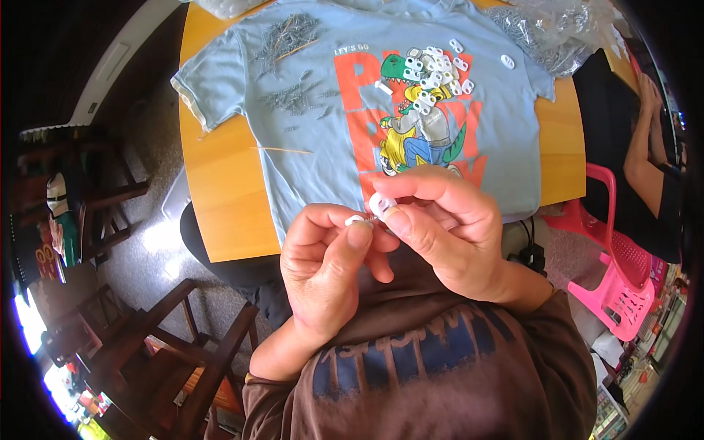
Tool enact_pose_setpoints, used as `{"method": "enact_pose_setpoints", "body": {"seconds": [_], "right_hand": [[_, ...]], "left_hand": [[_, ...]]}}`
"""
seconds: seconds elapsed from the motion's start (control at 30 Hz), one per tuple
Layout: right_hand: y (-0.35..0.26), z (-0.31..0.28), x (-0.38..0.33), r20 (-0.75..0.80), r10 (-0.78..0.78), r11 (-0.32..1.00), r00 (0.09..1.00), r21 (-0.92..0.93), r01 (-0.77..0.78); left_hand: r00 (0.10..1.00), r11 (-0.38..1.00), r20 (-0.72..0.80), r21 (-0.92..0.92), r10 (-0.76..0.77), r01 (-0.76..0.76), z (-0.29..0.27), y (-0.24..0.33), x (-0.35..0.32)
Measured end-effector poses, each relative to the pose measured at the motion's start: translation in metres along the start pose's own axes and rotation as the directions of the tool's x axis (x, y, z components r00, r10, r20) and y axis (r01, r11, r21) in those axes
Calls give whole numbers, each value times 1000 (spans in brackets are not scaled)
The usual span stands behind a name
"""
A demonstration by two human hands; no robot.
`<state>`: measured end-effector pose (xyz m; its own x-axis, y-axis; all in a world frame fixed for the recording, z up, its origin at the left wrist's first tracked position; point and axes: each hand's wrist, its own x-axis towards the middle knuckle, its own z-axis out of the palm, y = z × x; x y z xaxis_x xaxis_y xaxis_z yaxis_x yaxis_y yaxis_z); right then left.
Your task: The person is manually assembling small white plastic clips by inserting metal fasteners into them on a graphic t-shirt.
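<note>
Above the desk (pixel 224 227), near side, I watch the left hand (pixel 320 268) pinch a white cap (pixel 353 220), the right hand (pixel 456 229) a holed white piece (pixel 380 202), a spring (pixel 371 218) between; beyond, a blue shirt (pixel 293 158); far right, a clear bag (pixel 568 45) holding small grey parts (pixel 532 37).

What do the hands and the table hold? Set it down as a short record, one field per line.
Left hand: pinches a small white part between thumb and finger
Right hand: pinches a white holed piece
Between the hands: what looks like a thin metal spring
Work surface: blue T-shirt spread on a wooden table
On the shirt, upper left: heap of grey springs
On the shirt, right of centre: pile of white pieces
Table's far right: clear plastic bag of grey parts
Right side: pink chair
</note>
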<state>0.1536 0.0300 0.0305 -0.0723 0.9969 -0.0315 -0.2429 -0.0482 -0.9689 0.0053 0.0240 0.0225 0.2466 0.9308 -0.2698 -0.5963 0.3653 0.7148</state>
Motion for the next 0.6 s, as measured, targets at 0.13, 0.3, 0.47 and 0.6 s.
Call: {"method": "enact_pose_setpoints", "body": {"seconds": [0.13,0.3,0.47,0.6], "right_hand": [[0,-1,1,12,-94,988,995,-125,95],[0,-7,9,165,-351,833,922,-395,387],[-1,-8,11,199,-384,788,902,-439,432],[-3,-8,10,207,-400,773,893,-448,450]], "left_hand": [[1000,1000,-1,-16,4,-4,0,1,0],[999,1000,34,-3,-22,22,-2,1,-2],[998,999,54,-34,-24,26,0,3,-3],[997,998,74,-49,-20,24,0,2,-5]]}}
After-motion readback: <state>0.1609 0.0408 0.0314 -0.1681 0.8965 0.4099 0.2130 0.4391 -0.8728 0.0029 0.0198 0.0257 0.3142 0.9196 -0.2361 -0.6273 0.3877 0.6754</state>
